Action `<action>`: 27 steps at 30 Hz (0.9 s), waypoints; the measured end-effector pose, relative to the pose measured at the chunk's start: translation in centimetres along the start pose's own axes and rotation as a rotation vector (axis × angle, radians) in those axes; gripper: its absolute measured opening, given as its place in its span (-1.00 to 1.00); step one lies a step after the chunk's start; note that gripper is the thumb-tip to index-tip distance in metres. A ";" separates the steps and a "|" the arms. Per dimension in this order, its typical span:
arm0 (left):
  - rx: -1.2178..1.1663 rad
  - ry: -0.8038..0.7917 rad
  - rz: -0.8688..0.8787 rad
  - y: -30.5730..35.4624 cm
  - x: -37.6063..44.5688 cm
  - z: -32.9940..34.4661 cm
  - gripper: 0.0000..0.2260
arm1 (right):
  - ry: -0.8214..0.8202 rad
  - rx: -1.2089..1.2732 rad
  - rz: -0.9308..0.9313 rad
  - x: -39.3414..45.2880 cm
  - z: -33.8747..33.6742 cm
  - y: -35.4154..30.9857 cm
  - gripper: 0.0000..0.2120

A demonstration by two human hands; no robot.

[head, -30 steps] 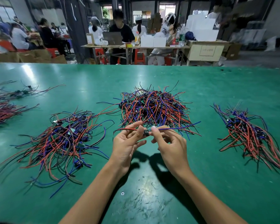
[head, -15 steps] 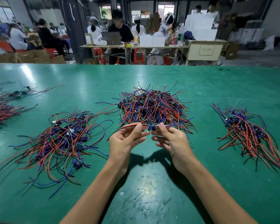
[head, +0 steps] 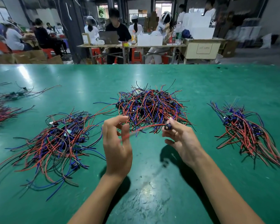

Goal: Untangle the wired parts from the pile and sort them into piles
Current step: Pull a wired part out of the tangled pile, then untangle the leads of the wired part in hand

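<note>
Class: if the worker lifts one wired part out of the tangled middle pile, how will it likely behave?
Probably floppy: the red wire sags between the left hand and right hand. Likely light, since fingertips alone hold it. It may snag, as the middle pile is heavily interlaced.

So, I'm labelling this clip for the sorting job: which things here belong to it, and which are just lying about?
Job:
- held part, pinched by right hand
- its red wire, in left hand
- middle pile
- left pile
- right pile
- far-left wires

Lying about:
- laptop
- white boxes
- red stools
- cardboard
</note>
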State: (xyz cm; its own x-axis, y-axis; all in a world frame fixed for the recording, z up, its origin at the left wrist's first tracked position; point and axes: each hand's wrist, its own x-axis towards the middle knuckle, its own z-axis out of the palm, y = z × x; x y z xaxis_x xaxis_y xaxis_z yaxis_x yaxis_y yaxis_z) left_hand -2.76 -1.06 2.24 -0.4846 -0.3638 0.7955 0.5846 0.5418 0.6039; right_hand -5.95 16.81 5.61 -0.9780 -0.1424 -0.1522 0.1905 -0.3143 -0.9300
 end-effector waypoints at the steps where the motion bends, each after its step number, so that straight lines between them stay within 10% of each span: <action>1: 0.005 0.003 0.017 0.0 -0.1 0.0 -0.88 | -0.020 -0.004 0.009 0.0 -0.1 -0.1 -0.79; 5: -0.129 -0.056 -0.108 0.1 -0.1 0.0 -0.89 | -0.107 -0.076 0.040 0.2 -0.7 -0.1 -0.78; 12: -0.562 -0.609 -0.884 1.3 -0.2 0.8 -0.75 | -0.249 -0.393 -0.111 0.6 -0.1 1.5 -0.69; 27: -0.609 -0.593 -1.104 0.6 -0.2 0.5 -0.85 | -0.136 -0.503 -0.311 0.7 0.3 3.3 -0.86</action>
State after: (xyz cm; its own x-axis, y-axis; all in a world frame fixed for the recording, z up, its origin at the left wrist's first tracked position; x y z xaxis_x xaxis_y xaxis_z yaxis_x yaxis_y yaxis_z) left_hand -2.61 -0.31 2.42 -0.9863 0.0722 -0.1483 -0.1627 -0.2788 0.9465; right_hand -6.01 15.42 2.55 -0.9556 -0.2437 0.1659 -0.1987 0.1167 -0.9731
